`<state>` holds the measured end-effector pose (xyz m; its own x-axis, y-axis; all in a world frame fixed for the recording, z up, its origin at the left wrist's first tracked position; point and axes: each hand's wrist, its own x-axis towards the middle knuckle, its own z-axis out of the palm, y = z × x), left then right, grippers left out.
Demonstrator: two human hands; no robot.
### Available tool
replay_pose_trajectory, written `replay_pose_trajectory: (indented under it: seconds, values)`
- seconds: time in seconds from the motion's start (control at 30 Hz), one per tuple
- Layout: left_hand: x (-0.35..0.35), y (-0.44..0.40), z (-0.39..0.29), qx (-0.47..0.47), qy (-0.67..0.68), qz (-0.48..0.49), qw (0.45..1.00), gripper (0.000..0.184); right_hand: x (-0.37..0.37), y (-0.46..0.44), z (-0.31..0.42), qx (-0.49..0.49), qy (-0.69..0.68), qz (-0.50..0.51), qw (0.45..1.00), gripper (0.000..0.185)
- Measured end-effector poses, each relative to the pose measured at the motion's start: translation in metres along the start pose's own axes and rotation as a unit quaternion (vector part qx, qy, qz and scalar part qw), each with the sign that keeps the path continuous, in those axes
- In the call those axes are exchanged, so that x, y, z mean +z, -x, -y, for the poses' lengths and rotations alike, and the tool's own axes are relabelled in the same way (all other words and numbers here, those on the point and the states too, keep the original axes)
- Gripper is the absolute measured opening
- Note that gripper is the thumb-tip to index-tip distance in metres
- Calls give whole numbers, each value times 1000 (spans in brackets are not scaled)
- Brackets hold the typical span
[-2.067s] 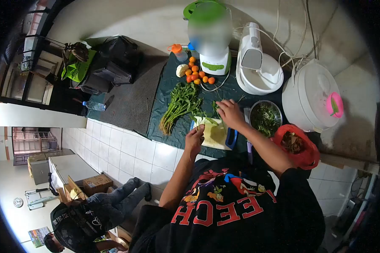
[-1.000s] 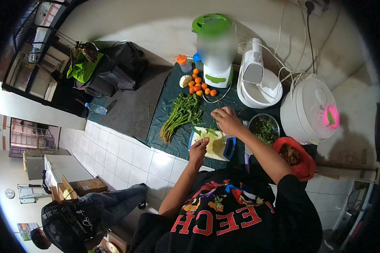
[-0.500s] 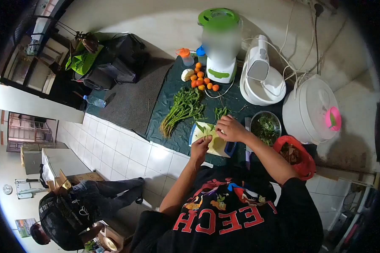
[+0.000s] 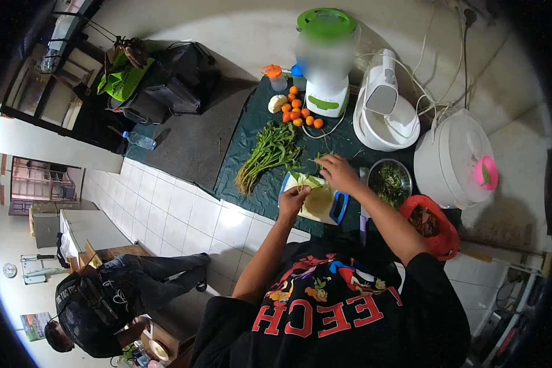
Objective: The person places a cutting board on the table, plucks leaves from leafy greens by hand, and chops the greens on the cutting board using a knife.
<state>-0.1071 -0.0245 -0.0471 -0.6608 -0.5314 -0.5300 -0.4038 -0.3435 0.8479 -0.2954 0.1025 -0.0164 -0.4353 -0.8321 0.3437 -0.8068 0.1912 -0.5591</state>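
Note:
A green leafy sprig [image 4: 308, 181] is pinched in my left hand [image 4: 294, 202], above a pale cutting board [image 4: 316, 211] with a blue edge. My right hand [image 4: 340, 175] is just right of the sprig, its fingers stretched apart over a small heap of loose leaves that it mostly covers. A metal bowl [image 4: 409, 178] of cut greens stands right of that hand. Between board and bowl lies a knife [image 4: 363, 227] with a purple handle. A bunch of leafy stems [image 4: 267, 153] rests to the left, beyond the board.
Tomatoes [image 4: 296, 113], a cauliflower-like white piece [image 4: 277, 103], a blender [image 4: 325, 92], a white stand mixer [image 4: 383, 116] and a large white container [image 4: 454, 156] line the back. A red bag [image 4: 438, 236] holds brown scraps. Another person [image 4: 98, 300] stands at a far counter.
My right hand has moved off the sprig, over the loose leaves, and its fingers have spread. My left hand still holds the sprig. The whole view has shifted slightly.

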Motion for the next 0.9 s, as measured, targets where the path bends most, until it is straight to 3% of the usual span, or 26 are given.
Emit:
replay_pose_trajectory:
  seconds: [0.03,0.07,0.1,0.17,0.27,0.37,0.43,0.5,0.67,0.7,0.8,0.9]
  values:
    - [0,-5,1,8,20,4,1000,29,0,-1,1,-2,2,0,1000,24]
    - [3,-6,1,19,47,-3,999,28,5,4,2,96,-128,88,983,24]
    - [3,-5,1,17,49,-3,999,28,10,10,2,190,-252,173,933,23]
    - [3,-3,5,23,77,-2,997,28,20,21,5,176,-322,124,922,22]
    - [-3,0,12,10,101,20,995,28,20,30,5,177,-336,179,908,18]
    - [-10,3,14,-21,117,21,993,32,15,38,0,171,-251,167,938,17]
    - [-20,4,13,-42,112,6,993,36,19,47,-12,228,-161,93,956,16]
    - [-32,0,13,-38,111,13,993,35,21,51,-23,301,-161,31,940,17]
    - [-33,-6,16,-1,124,30,992,27,36,50,-38,316,-233,-113,913,22]
    - [-31,-6,15,5,131,35,991,27,39,54,-38,317,-232,-112,912,22]
    - [-23,-6,3,-3,137,25,990,28,43,60,-22,332,19,-76,940,31]
    - [-11,-15,0,-18,123,10,992,28,40,65,-3,276,29,-9,961,32]
